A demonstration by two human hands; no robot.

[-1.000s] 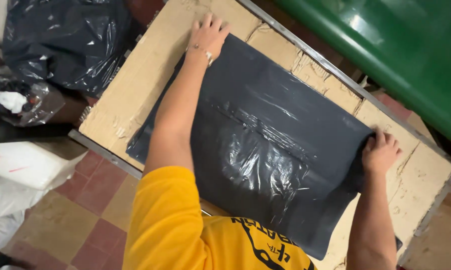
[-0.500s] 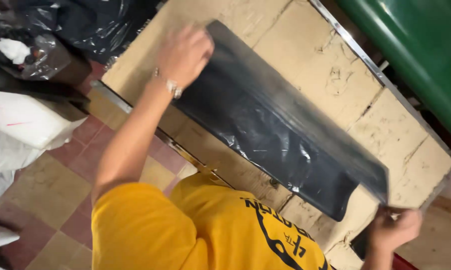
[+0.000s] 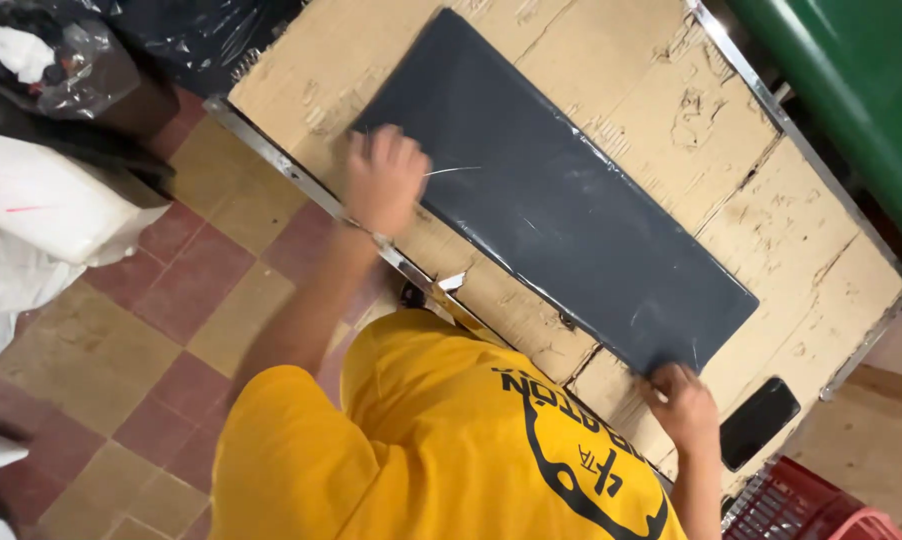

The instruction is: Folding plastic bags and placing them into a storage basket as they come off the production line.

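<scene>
- Black plastic bag, folded into a long flat strip, lies slantwise across the cardboard-covered tabletop.
- Left hand rests palm down with fingers spread wide on the strip's near-left end, seemingly pressing the slippery film flat so the fold keeps.
- Right hand sits at the strip's opposite corner, fingers curled onto its edge; whether it pinches or merely pins the film, I cannot tell.
- With one hand at each end, the strip is stretched taut and smooth.
- Dark phone lies on the tabletop just beside the right hand, apart from the bag.
- Red plastic crate stands on the floor below that corner.
- Green bin stands beyond the tabletop's far edge.
- More black bags and white sacks are heaped at the left over the tiled floor.
</scene>
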